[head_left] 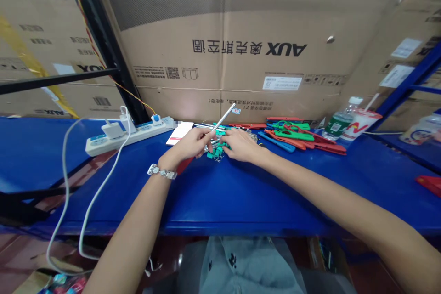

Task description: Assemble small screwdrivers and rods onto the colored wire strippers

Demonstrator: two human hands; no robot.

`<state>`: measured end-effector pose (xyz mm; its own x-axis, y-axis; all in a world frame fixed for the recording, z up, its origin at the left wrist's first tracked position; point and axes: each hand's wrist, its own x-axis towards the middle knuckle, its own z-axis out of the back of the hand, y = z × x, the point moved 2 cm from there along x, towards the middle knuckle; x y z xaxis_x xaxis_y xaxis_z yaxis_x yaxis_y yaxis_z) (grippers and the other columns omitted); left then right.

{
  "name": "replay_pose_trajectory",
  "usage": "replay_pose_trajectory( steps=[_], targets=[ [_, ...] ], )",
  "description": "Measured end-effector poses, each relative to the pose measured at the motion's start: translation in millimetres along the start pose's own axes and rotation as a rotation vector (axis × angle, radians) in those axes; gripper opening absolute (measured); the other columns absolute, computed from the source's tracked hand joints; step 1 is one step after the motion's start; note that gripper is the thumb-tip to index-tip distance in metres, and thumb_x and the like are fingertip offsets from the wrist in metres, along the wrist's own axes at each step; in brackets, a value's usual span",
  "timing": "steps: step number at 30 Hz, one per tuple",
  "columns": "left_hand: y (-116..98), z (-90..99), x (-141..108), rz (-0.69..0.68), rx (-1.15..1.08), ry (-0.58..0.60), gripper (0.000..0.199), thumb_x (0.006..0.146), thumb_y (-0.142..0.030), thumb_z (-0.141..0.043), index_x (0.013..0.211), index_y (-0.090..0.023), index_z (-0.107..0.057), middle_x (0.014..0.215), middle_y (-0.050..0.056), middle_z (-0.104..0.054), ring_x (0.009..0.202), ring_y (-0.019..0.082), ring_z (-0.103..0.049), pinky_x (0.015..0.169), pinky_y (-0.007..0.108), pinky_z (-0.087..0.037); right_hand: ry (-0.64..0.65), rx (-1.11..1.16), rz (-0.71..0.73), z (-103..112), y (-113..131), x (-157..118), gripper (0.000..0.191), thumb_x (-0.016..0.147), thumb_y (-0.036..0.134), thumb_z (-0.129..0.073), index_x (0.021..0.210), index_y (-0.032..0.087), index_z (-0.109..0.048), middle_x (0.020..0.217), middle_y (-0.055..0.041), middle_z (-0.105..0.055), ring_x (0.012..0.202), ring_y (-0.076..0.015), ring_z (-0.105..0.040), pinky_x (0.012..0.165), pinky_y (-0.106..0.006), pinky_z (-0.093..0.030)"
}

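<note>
My left hand [195, 143] is closed around a thin silver metal rod [223, 117], which points up and to the right. Just beside it, my right hand [241, 145] reaches down over a small pile of green plastic pieces [217, 151] with its fingers apart, touching the pile. Thin metal wires stick out of some green pieces. More silver rods lie under and behind the hands, partly hidden. A white card [179, 133] with red print lies behind my left hand, and something red shows under the left wrist.
Red, green, blue and orange plastic clips [296, 135] are heaped on the blue tabletop [220, 202], right of my hands. A water bottle [339, 121] and a paper cup [361, 124] stand farther right. At left lies a power strip [99, 145] with cables. Cardboard boxes [220, 18] wall the back.
</note>
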<state>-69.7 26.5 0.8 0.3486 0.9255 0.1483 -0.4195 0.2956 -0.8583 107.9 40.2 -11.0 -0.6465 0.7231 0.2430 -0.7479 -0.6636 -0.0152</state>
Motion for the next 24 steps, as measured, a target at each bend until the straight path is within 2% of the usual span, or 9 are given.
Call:
replay_pose_trajectory(
  steps=[4, 7, 12, 18, 21, 24],
  targets=[
    [-3, -0.1, -3, -0.029, 0.059, 0.015, 0.042, 0.089, -0.058, -0.062, 0.075, -0.019, -0.059, 0.061, 0.002, -0.066, 0.031, 0.009, -0.044, 0.032, 0.021, -0.033, 0.027, -0.108, 0.004, -2, -1, 14, 0.014, 0.091, 0.024, -0.065, 0.096, 0.015, -0.074, 0.114, -0.0179, -0.065, 0.115, -0.0334, -0.054, 0.100, -0.048, -0.040],
    [-6, -0.6, -5, -0.056, 0.100, 0.008, 0.041, 0.092, -0.055, -0.059, 0.074, -0.018, -0.060, 0.060, 0.002, -0.064, 0.032, 0.009, -0.044, 0.033, 0.021, -0.033, 0.032, -0.133, 0.003, -5, -4, 15, 0.015, 0.091, 0.025, -0.064, 0.098, 0.014, -0.073, 0.113, -0.0172, -0.064, 0.113, -0.0319, -0.054, 0.100, -0.047, -0.040],
    [-4, -4.1, -3, -0.076, 0.167, 0.011, 0.041, 0.097, -0.051, -0.050, 0.072, -0.019, -0.058, 0.061, 0.003, -0.064, 0.033, 0.009, -0.045, 0.035, 0.022, -0.034, -0.053, -0.196, 0.007, -6, -11, 8, 0.024, 0.089, 0.027, -0.066, 0.107, 0.012, -0.072, 0.118, -0.0197, -0.060, 0.116, -0.0350, -0.050, 0.099, -0.049, -0.038],
    [2, -6.9, -1, -0.062, 0.210, 0.009, 0.040, 0.096, -0.053, -0.050, 0.077, -0.019, -0.060, 0.062, 0.003, -0.065, 0.033, 0.010, -0.046, 0.037, 0.024, -0.034, -0.037, -0.216, -0.002, -4, -10, 10, 0.022, 0.091, 0.027, -0.065, 0.101, 0.010, -0.075, 0.119, -0.0229, -0.060, 0.119, -0.0373, -0.048, 0.098, -0.049, -0.037],
    [2, -6.6, -1, -0.072, 0.256, 0.003, 0.043, 0.095, -0.054, -0.051, 0.073, -0.019, -0.059, 0.060, 0.003, -0.064, 0.035, 0.010, -0.045, 0.040, 0.024, -0.033, -0.067, -0.106, -0.033, 0, -14, 9, 0.019, 0.092, 0.029, -0.066, 0.098, 0.014, -0.075, 0.113, -0.0176, -0.062, 0.116, -0.0332, -0.050, 0.096, -0.046, -0.037],
    [0, -7.4, -1, -0.115, 0.323, -0.009, 0.046, 0.098, -0.054, -0.046, 0.070, -0.019, -0.057, 0.059, 0.002, -0.062, 0.041, 0.012, -0.047, 0.045, 0.026, -0.034, -0.165, 0.201, -0.111, 6, -28, -6, 0.022, 0.096, 0.037, -0.063, 0.091, 0.017, -0.072, 0.099, -0.0090, -0.064, 0.099, -0.0240, -0.055, 0.089, -0.040, -0.039]
  ],
)
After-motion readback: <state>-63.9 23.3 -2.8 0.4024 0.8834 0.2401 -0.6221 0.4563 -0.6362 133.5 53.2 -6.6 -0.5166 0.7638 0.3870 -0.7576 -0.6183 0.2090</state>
